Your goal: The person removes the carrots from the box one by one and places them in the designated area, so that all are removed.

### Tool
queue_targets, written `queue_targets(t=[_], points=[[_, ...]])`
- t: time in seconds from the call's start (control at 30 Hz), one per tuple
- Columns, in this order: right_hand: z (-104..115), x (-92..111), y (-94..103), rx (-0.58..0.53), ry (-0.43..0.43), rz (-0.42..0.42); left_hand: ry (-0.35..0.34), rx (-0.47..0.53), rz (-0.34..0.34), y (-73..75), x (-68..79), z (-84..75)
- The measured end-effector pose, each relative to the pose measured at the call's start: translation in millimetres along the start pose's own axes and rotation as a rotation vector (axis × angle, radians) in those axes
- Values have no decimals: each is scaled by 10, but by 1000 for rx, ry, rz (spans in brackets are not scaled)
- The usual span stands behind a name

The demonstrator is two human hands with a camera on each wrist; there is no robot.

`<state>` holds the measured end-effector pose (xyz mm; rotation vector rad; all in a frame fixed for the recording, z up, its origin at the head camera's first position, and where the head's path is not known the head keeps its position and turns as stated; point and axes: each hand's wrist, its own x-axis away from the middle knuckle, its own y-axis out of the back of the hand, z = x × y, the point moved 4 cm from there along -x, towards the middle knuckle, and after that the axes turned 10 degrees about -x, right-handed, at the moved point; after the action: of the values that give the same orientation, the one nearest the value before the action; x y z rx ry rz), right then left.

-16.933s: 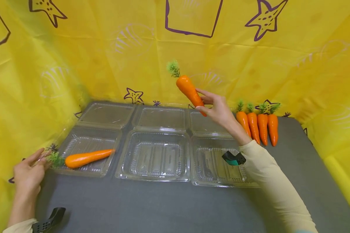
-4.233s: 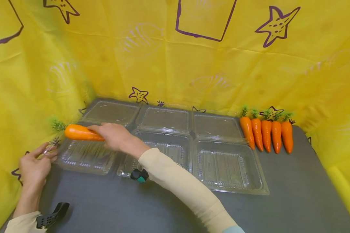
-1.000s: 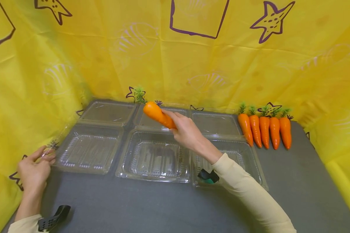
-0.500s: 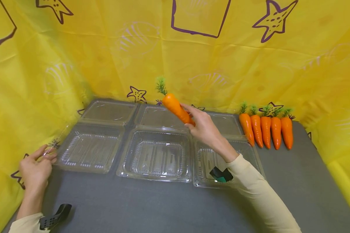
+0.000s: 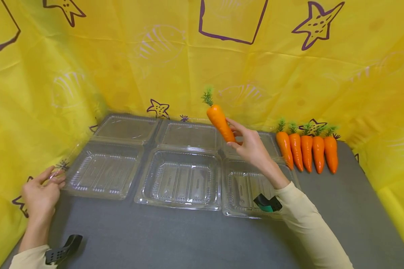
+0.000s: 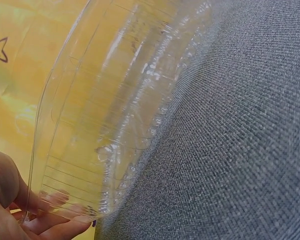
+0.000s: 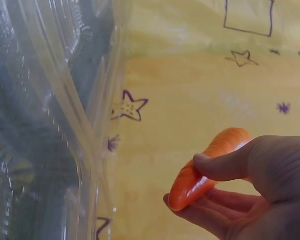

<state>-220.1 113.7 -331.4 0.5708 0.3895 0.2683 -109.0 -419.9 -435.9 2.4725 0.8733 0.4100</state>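
Note:
My right hand (image 5: pixel 252 145) holds an orange carrot (image 5: pixel 219 118) by its narrow end, thumb on one side and fingers on the other. Its green leafy top points up and away, above the lids of the middle and right containers. In the right wrist view the thumb presses on the carrot (image 7: pixel 210 167). At the far left my left hand (image 5: pixel 42 192) pinches the edge of a clear plastic container (image 5: pixel 102 172); in the left wrist view the fingers show through the container wall (image 6: pixel 95 145). That container holds nothing.
Two more clear containers, a middle one (image 5: pixel 183 183) and a right one (image 5: pixel 242 186), stand alongside with lids folded back. Several carrots (image 5: pixel 307 149) lie in a row at the back right of the grey table (image 5: pixel 175 239). A yellow patterned cloth (image 5: pixel 121 67) encloses the back and sides.
My right hand has carried the carrot rightward from the left container. Earliest, a carrot lay in that container and the row at right was shorter. My left hand has stayed at the container's edge.

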Motion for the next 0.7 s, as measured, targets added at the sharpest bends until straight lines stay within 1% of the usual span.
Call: queue_targets(t=[0.1, 0.2, 0.47, 0.53, 0.7], points=[[-55, 29, 88, -38, -18, -12, 4, 8, -3, 2, -1, 4], [-123, 58, 180, -49, -45, -30, 9, 11, -3, 2, 1, 7], [-297, 141, 394, -47, -102, -90, 10, -10, -10, -15, -4, 5], [-339, 155, 428, -41, -109, -100, 9, -2, -3, -25, -7, 5], [-404, 184, 513, -27, -111, -118, 8, 15, -9, -13, -9, -3]])
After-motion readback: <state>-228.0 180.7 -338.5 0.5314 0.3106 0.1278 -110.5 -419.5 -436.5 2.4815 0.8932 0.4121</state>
